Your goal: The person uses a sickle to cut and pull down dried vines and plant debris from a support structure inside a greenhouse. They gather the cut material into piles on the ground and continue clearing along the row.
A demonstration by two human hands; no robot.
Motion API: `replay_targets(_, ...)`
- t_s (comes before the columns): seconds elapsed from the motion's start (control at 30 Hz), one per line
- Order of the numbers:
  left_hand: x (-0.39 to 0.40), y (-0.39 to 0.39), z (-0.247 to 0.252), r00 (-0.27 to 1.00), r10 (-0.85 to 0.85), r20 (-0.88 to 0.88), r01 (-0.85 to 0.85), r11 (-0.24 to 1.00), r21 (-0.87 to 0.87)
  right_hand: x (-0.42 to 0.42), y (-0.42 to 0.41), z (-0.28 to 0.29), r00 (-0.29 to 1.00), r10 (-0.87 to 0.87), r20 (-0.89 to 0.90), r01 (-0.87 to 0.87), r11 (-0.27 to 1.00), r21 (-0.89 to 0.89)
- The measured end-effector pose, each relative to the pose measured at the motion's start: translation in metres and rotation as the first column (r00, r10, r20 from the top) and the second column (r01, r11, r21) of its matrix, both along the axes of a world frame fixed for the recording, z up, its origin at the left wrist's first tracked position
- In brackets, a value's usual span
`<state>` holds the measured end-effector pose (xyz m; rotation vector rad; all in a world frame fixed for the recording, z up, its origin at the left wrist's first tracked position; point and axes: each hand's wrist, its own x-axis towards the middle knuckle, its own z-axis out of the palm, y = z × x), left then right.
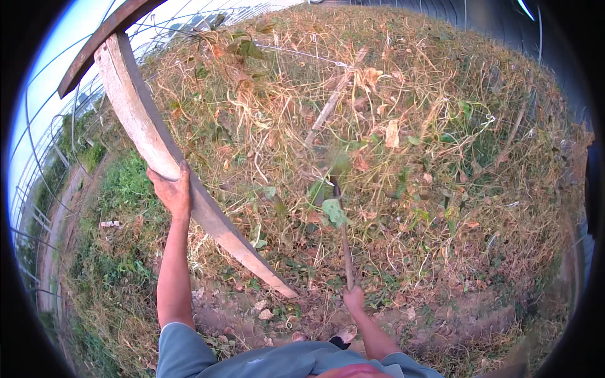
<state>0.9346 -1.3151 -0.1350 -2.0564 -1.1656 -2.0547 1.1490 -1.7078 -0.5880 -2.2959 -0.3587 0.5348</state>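
My left hand [171,193] is wrapped around a thick pale wooden post [151,125], which rises from the ground at a slant to a dark crossbeam [101,40] at the upper left. In my right hand [354,298] is the lower end of a long wooden tool handle [346,255]. It points away from me into a mass of dry and green climbing vines [283,156]. A green leaf [334,211] covers part of the handle, and its dark far end [336,186] is blurred among the stems, so I cannot tell the tool's kind.
A thin wooden stake [333,106] leans among the vines, with white string [302,53] stretched near its top. Curved metal greenhouse hoops [35,127] and a path [56,222] lie to the left. Dark sheeting [510,28] hangs at the far right. Dry leaves [265,314] litter the soil.
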Motion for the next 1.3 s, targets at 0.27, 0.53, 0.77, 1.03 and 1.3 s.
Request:
replay_targets(0.27, -0.009, 0.011, -0.007, 1.000, -0.015, 0.015, 0.015, 1.000, 0.013, 0.046, 0.098, 0.266, 0.997, 0.059, -0.059, 0.024, 0.477, 0.879)
replay_targets(0.53, 0.014, 0.000, 0.001, 0.989, -0.119, 0.087, 0.127, 0.987, -0.095, 0.086, 0.227, 0.259, 0.957, 0.111, 0.266, -0.262, 0.720, 0.643)
replay_targets(0.77, -0.013, 0.007, -0.003, 0.998, -0.057, 0.040, 0.061, 0.995, -0.082, -0.068, 0.097, 0.128, 0.977, 0.205, 0.056, -0.210, 0.887, 0.411)
replay_targets(1.03, -0.007, 0.017, -0.008, 0.997, -0.038, 0.061, 0.042, 0.997, -0.070, 0.033, 0.185, 0.419, 0.988, 0.053, 0.146, -0.153, 0.191, 0.969)
replay_targets(1.3, -0.010, 0.007, -0.001, 0.995, -0.073, 0.074, 0.079, 0.993, -0.082, 0.014, 0.300, 0.292, 0.909, 0.175, 0.377, -0.389, 0.678, 0.624)
